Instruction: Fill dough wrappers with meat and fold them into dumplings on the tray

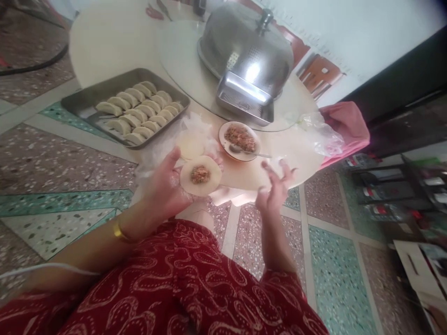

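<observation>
Lap: red patterned cloth [195,288] fills the near edge, at 6 o'clock.
Wrapper: round pale dough wrapper [200,176] lying flat on the left hand's fingers, a small mound of brown minced filling [200,174] at its centre; edges unfolded.
Left hand: left hand [167,186] palm up, fingers spread under the wrapper, thumb raised at its 9 o'clock edge; gold bangle [120,231] on the wrist.
Right hand: right hand [274,188] holds nothing, fingers loosely spread and half curled, apart from the wrapper at its 3 o'clock.
Bowl: shallow bowl of filling [240,140] with a spoon [247,151] resting in it, at 1 o'clock from the wrapper.
Spare wrappers: stack of wrappers [191,145] on thin plastic, just beyond the left hand at 12 o'clock.
Tray: metal tray [80,104] at 10 o'clock, rows of folded dumplings [139,111] in it.
Counter: round pale counter [104,42]; domed steel cover [244,46] and a steel box [244,97] at 12 o'clock; clear plastic bag [321,135] and pink cloth [349,125] at 2 o'clock.
Floor: speckled terrazzo floor [331,251] with green panels.
</observation>
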The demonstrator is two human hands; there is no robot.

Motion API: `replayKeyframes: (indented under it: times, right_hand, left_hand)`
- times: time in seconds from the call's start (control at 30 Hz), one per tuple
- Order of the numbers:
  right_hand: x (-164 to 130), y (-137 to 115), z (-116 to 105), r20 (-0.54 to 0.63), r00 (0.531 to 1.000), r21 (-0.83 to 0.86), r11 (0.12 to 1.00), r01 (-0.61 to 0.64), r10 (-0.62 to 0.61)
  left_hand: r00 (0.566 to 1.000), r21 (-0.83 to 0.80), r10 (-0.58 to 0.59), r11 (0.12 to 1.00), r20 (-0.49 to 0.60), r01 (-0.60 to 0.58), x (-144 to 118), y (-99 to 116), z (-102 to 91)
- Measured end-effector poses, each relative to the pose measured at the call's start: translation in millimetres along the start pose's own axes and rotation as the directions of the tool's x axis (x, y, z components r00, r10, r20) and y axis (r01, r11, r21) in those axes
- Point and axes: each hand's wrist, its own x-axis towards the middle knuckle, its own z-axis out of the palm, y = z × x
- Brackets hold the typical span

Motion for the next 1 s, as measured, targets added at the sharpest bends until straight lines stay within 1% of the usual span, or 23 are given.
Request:
replayKeyframes:
  times: [0.03, 0.1, 0.13, 0.17, 0.23, 0.3, 0.43, 0.5, 0.57, 0.63, 0.7, 0.73, 0.77, 0.8, 0.83, 0.87, 0.9, 0.93, 0.97, 1.0]
  right_hand:
    - [2, 21, -3, -0.008, 0.995, -0.049, 0.994, -0.097, 0.097]
    - [3, 64, -8, -0.002, 0.962, -0.105, 0.957, -0.27, 0.271]
    - [2, 84, -10, 0.025, 0.944, -0.123, 0.939, -0.323, 0.328]
    - [0, 101, -11, 0.045, 0.927, -0.147, 0.92, -0.363, 0.373]
    - [-4, 123, -9, 0.115, 0.903, -0.175, 0.903, -0.392, 0.414]
    - [-6, 131, -4, 0.179, 0.897, -0.192, 0.909, -0.371, 0.404]
    - [-4, 132, 7, 0.259, 0.907, -0.181, 0.939, -0.293, 0.333]
    - [-1, 132, 7, 0.281, 0.909, -0.158, 0.949, -0.272, 0.307]
    - [2, 129, 3, 0.268, 0.916, -0.138, 0.953, -0.269, 0.298]
    - [4, 118, -3, 0.194, 0.935, -0.109, 0.953, -0.281, 0.298]
    - [5, 91, -9, 0.056, 0.956, -0.013, 0.958, -0.287, 0.287]
    - [5, 72, -10, 0.009, 0.97, 0.072, 0.968, -0.242, 0.242]
    - [4, 50, -11, -0.03, 0.985, 0.164, 0.973, -0.163, 0.17]
    - [4, 25, -11, -0.066, 0.995, 0.237, 0.97, -0.057, 0.074]
    - [3, 0, -9, -0.077, 0.996, 0.3, 0.951, 0.073, -0.053]
    - [3, -25, -7, -0.055, 0.985, 0.353, 0.92, 0.172, -0.163]
    - [4, -46, -3, -0.047, 0.973, 0.376, 0.898, 0.226, -0.225]
    - [5, -65, 1, -0.002, 0.966, 0.378, 0.894, 0.241, -0.259]
    - [7, -79, 5, 0.049, 0.952, 0.38, 0.887, 0.261, -0.301]
    - [9, -88, 9, 0.079, 0.945, 0.376, 0.888, 0.266, -0.317]
  left_hand:
    - [1.0, 0.0, 0.003, 1.0, -0.025, -0.003, 1, 0, 0.0]
    - [1.0, -0.006, 0.014, 1.0, -0.011, -0.014, 5, -2, -0.5]
    - [0.999, -0.007, 0.031, 1.0, 0.02, -0.031, 7, -3, -0.9]
    - [0.999, -0.005, 0.017, 1.0, 0.04, -0.017, 9, -4, -1.4]
    - [0.999, -0.001, 0.01, 1.0, 0.052, -0.01, 13, -8, -1.8]
    - [0.999, 0.002, -0.005, 1.0, 0.034, 0.005, 16, -11, -1.7]
    - [0.998, 0.0, -0.054, 0.999, 0.036, 0.054, 22, -14, -2.1]
    - [0.996, -0.011, -0.071, 0.997, 0.05, 0.072, 23, -17, -2.8]
    - [0.995, -0.03, -0.066, 0.997, 0.071, 0.068, 24, -20, -2.9]
    - [0.996, -0.049, -0.06, 0.997, 0.067, 0.064, 25, -24, -2.0]
    - [0.995, -0.059, -0.072, 0.995, 0.074, 0.077, 25, -27, -0.4]
    - [0.994, -0.063, -0.08, 0.994, 0.075, 0.085, 25, -28, 0.4]
    - [0.994, -0.069, -0.085, 0.994, 0.069, 0.089, 26, -28, 1.2]
    - [0.995, -0.072, -0.083, 0.994, 0.064, 0.087, 26, -29, 1.8]
    - [0.995, -0.077, -0.08, 0.993, 0.066, 0.085, 25, -29, 2.4]
    - [0.994, -0.082, -0.076, 0.993, 0.074, 0.082, 25, -30, 2.7]
    - [0.994, -0.088, -0.072, 0.993, 0.087, 0.08, 24, -30, 2.8]
    - [0.992, -0.094, -0.071, 0.992, 0.102, 0.08, 23, -30, 2.7]
    - [0.991, -0.101, -0.07, 0.992, 0.112, 0.082, 21, -29, 2.3]
    - [0.991, -0.106, -0.072, 0.991, 0.117, 0.085, 20, -29, 1.6]
